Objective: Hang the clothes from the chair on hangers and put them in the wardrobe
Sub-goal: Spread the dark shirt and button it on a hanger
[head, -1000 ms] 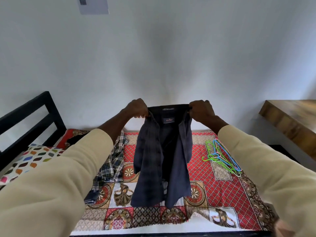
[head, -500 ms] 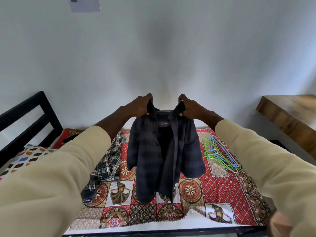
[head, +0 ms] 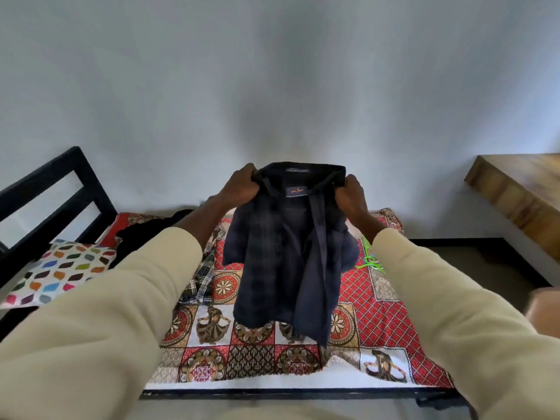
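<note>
Here both hands hold the dark shirt, label unreadable.

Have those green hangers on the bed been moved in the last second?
No. The hangers still lie on the same red lattice patch of the bedspread; only the right sleeve now hides most of them.

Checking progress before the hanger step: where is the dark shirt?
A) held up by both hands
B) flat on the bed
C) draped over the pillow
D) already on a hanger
A: the left hand and right hand grip the shirt at its collar, above the bed.
</note>
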